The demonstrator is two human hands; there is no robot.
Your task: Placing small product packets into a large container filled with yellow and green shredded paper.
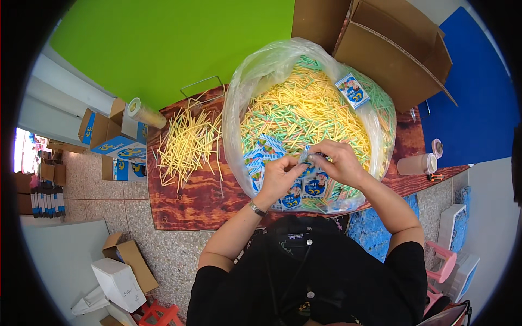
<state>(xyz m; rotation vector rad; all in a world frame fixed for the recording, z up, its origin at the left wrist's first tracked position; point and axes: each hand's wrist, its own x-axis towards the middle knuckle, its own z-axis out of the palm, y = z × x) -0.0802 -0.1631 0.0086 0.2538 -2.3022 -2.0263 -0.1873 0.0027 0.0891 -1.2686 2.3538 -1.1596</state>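
Both hands meet over a large clear plastic bag (pixel 235 108) full of short, thin yellow, green and pinkish sticks (pixel 304 98). My left hand (pixel 278 176) pinches the edge of a small blue-and-white packet (pixel 305 153). From the other side, the fingers of my right hand (pixel 343 163) close on the same packet, hiding most of it. Several similar flat packets lie on the sticks around and below my hands, among them a blue printed packet (pixel 314 186). One more packet (pixel 353 91) rests by the bag's right rim.
Left of the bag, long pale yellow sticks (pixel 190 144) are heaped on the red-brown table (pixel 185 212). A clear jar (pixel 147 113) lies beyond them. At right are a translucent container (pixel 416 165) and its lid (pixel 437 148). An open cardboard box (pixel 391 60) stands behind the bag.
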